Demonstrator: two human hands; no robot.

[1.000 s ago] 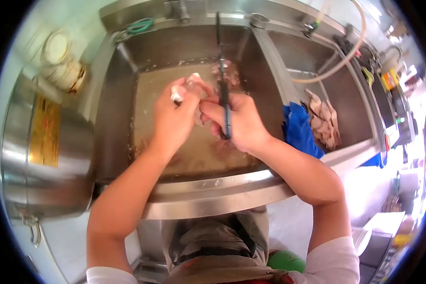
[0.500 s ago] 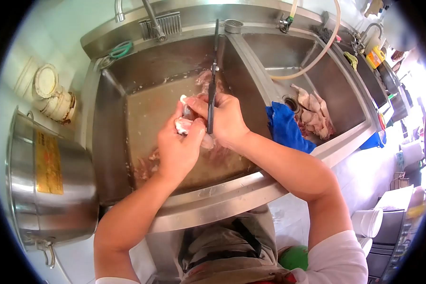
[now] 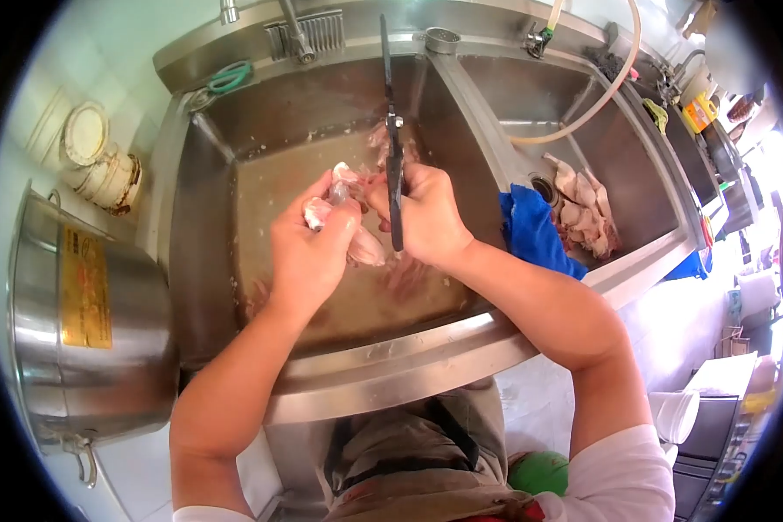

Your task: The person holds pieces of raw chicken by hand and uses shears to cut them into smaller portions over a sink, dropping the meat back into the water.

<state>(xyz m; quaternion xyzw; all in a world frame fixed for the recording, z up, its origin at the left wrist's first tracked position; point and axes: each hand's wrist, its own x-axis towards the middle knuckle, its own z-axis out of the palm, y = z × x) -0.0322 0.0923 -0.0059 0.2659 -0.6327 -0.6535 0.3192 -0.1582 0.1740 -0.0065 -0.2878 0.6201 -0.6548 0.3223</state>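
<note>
Meat: we hold a pale raw piece (image 3: 335, 202) over the left sink basin (image 3: 209, 252), so scraps likely drop into the murky water.
Left hand (image 3: 309, 252): clenched around the meat.
Right hand (image 3: 431, 217): grasping scissors (image 3: 393, 148), blades pointing away from us.
Beside: blue cloth (image 3: 531, 235); more meat (image 3: 583, 209) in the right basin.
Writing: pot's (image 3: 87, 339) yellow label (image 3: 85, 287), unreadable.

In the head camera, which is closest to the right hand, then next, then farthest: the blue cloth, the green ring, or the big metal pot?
1. Blue cloth: just beside the right hand, on the sink divider.
2. Green ring: back left sink rim.
3. Big metal pot: far left.
</note>
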